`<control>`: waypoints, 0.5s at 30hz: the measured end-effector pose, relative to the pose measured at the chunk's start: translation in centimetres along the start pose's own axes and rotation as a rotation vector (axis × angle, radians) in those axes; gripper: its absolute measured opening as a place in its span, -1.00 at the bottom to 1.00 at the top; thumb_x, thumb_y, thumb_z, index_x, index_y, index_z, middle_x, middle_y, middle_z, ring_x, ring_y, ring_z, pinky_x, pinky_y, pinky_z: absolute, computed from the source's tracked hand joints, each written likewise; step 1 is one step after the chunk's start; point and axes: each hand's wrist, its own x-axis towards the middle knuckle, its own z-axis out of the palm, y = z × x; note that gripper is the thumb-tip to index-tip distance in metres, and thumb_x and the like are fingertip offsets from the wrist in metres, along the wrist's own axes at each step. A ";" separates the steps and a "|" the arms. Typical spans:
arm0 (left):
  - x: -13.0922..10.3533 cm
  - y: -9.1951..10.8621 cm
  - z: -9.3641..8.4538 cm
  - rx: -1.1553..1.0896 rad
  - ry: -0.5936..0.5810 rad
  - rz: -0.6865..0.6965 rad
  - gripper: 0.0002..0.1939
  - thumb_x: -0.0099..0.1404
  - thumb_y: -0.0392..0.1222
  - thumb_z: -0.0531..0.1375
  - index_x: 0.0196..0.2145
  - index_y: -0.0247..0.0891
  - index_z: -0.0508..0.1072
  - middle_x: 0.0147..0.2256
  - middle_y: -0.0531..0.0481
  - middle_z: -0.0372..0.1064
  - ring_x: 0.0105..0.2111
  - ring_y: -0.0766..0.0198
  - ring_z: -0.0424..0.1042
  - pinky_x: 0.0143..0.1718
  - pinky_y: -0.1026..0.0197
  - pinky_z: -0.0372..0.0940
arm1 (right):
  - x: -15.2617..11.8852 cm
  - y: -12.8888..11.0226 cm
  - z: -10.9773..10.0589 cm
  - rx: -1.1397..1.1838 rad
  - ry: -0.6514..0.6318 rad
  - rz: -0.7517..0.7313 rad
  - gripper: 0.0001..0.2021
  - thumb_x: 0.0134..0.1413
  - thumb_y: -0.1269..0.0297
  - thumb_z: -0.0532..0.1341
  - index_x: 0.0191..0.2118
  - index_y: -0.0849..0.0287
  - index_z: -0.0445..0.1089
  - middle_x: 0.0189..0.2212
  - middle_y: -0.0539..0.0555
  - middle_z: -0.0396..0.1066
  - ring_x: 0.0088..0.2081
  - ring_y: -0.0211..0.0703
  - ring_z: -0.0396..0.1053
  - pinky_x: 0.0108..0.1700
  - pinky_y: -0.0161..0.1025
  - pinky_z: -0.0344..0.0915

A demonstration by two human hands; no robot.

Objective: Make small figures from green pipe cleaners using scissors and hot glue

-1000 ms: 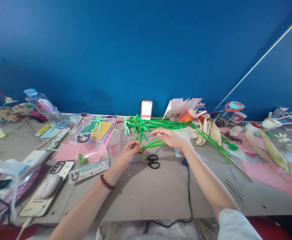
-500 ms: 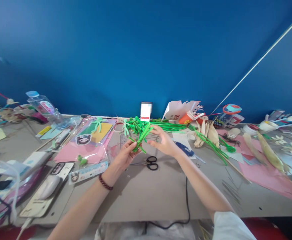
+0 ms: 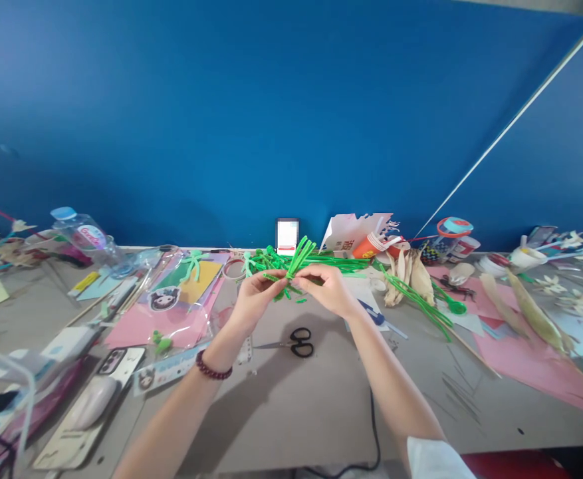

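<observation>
Between my two hands, above the table, is a bunch of green pipe cleaners (image 3: pixel 301 254) with its loops pointing up. My left hand (image 3: pixel 261 291) pinches the bunch from the left, and my right hand (image 3: pixel 325 286) pinches it low on the right side. The fingertips nearly meet and partly hide the gathered middle. Black-handled scissors (image 3: pixel 298 343) lie on the table below the hands. Behind the bunch are more green pipe cleaners (image 3: pixel 341 262), lying in a pile. A small phone with a lit screen (image 3: pixel 287 234) stands upright against the blue wall.
To the left lie pink paper under plastic (image 3: pixel 131 319), a mouse (image 3: pixel 92 402) on a pale phone-shaped board and a plastic bottle (image 3: pixel 89 233). Paper cups (image 3: pixel 368 246), dried husks (image 3: pixel 421 279) and a blue glue gun (image 3: pixel 372 311) are on the right. A black cable (image 3: pixel 375 426) hangs over the front edge.
My right hand has come in from beside the bunch and closed on it. The left hand has risen slightly and turned. The view has tilted up a little.
</observation>
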 end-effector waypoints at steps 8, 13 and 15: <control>1.4 0.7 0.6 0.631 -0.066 0.516 -0.85 0.21 -0.22 0.18 -0.26 -0.22 0.50 -0.28 -0.09 0.45 -0.29 0.21 0.44 -0.26 0.19 0.34 | 0.1 0.2 -0.2 -0.269 0.133 -0.092 -0.84 0.15 0.27 0.14 -0.36 0.13 0.46 -0.49 0.03 0.36 -0.42 -0.19 0.31 -0.40 -0.31 0.19; 1.8 0.0 0.2 0.762 -0.079 0.598 -0.86 0.24 -0.27 0.14 -0.25 -0.22 0.48 -0.28 -0.08 0.44 -0.35 0.24 0.43 -0.29 0.20 0.33 | 0.5 1.5 0.1 -0.405 0.161 -0.153 -0.78 0.20 0.22 0.10 -0.33 0.13 0.47 -0.46 0.06 0.35 -0.40 -0.18 0.31 -0.37 -0.30 0.18; 1.9 -0.1 0.1 0.725 -0.073 0.555 -0.84 0.22 -0.27 0.17 -0.23 -0.22 0.48 -0.28 -0.08 0.45 -0.37 0.24 0.42 -0.33 0.21 0.32 | 0.6 1.6 0.3 -0.510 0.162 -0.199 -0.77 0.21 0.25 0.08 -0.32 0.13 0.48 -0.43 0.08 0.36 -0.34 -0.16 0.31 -0.35 -0.30 0.17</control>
